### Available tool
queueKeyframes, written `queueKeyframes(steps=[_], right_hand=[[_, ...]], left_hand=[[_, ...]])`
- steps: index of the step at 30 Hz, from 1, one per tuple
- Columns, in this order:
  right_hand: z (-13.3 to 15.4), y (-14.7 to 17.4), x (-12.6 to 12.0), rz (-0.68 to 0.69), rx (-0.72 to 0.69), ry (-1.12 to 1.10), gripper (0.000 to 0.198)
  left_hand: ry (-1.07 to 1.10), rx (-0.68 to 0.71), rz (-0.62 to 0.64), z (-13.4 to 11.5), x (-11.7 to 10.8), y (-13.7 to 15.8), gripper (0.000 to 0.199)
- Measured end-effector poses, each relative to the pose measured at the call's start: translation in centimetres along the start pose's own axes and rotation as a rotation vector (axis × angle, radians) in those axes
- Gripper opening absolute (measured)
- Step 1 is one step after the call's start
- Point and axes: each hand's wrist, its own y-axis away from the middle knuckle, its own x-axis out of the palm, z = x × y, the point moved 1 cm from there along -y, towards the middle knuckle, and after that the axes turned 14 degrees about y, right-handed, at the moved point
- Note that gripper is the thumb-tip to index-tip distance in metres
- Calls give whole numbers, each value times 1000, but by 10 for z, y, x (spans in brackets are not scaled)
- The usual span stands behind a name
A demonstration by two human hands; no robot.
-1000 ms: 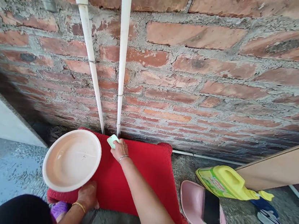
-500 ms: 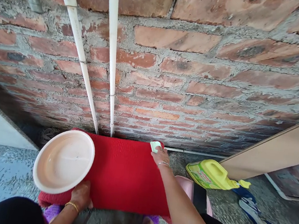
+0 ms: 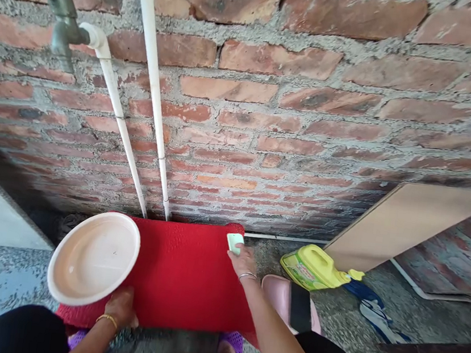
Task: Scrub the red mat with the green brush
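Observation:
A red mat [image 3: 189, 277] is spread over a low support in front of me. My right hand [image 3: 243, 259] holds a pale green bar [image 3: 234, 241] against the mat's far right corner; whether it is soap or a brush cannot be made out. At the near edge, my left hand [image 3: 120, 307] is closed around the mat's border, its fingertips partly hidden. Just beyond that hand, a pale pink basin [image 3: 96, 259] rests on the mat's left end, with what looks like shallow water inside.
A brick wall [image 3: 234, 119] rises behind, with white pipes [image 3: 157, 115] and a tap [image 3: 64, 35] at left. To the right are a pink stool-like object [image 3: 276, 296], a yellow jug [image 3: 312, 266] lying on its side, blue-and-white cloth or gloves [image 3: 377, 317] and a leaning board [image 3: 410, 221].
My right hand has drawn the pale green bar slightly back from the mat's far edge. The view has tilted up and shifted right. My left hand stays at the near edge.

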Motion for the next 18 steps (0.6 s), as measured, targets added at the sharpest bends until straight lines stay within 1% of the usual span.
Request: queueKeyframes(steps=[2, 5, 6, 8, 11, 14, 18], right_hand=[[16, 8, 1, 40, -103, 48, 28], [37, 19, 3, 78, -259, 130, 31], [41, 21, 4, 89, -283, 143, 32], [42, 23, 3, 105, -289, 152, 33], [28, 19, 2, 100, -235, 154, 33], [1, 12, 4, 98, -130, 113, 33], [-44, 5, 17, 79, 69, -77, 35]], left_hand=[[-9, 5, -16, 0, 1, 1, 49], [-18, 8, -32, 3, 5, 0, 48], [-21, 6, -34, 4, 7, -1, 48], [-34, 4, -34, 6, 9, -2, 49], [-60, 16, -26, 5, 9, -3, 49], [-62, 20, -12, 3, 7, -2, 47], [-52, 38, -13, 2, 5, -1, 41]])
